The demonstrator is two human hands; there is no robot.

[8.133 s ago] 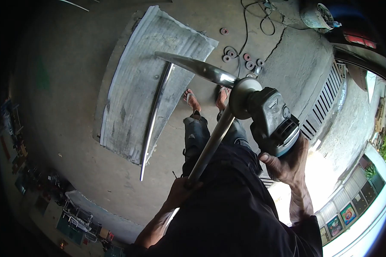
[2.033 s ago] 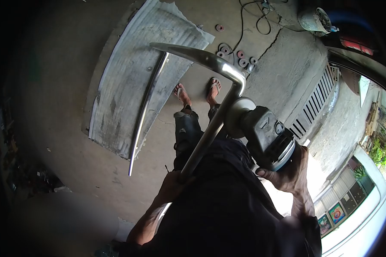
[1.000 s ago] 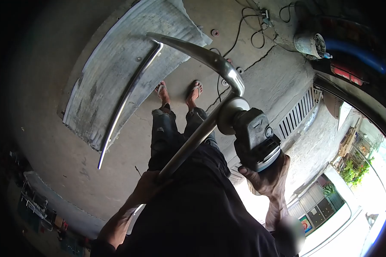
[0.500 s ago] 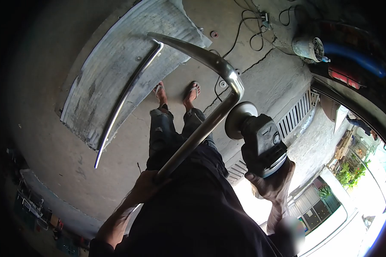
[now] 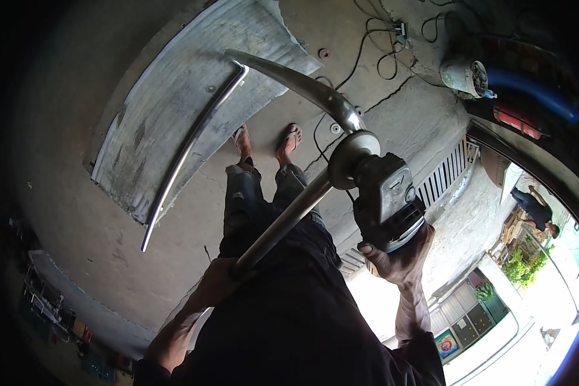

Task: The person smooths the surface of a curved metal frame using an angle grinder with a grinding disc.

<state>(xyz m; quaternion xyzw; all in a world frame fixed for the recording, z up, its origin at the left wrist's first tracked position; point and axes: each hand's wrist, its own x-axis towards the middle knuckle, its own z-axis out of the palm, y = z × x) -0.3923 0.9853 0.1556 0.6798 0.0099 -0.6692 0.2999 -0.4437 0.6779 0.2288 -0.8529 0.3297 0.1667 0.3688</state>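
A long bent metal tube (image 5: 294,214), shiny and curved at its far end, runs up from my waist. My left hand (image 5: 220,283) is wrapped round its near end. In my right hand (image 5: 402,257) is an angle grinder (image 5: 387,202), gripped by its rear body. The grinder's round disc (image 5: 354,158) overlaps the tube near its bend and looks to be against it; exact contact is hard to make out. The tube's far part bends back over a metal sheet (image 5: 135,138) on the floor.
Power cables (image 5: 365,58) lie on the floor ahead, near small round discs (image 5: 336,128). A bucket (image 5: 463,76) stands at the upper right, close to a blue object (image 5: 534,93). Far right, another person (image 5: 535,209) stands outside by a green plant (image 5: 522,265).
My right hand has brought the grinder left and slightly up, so its disc now overlaps the tube's bend. My left hand has hardly moved. Another person has come into fuller view outside.
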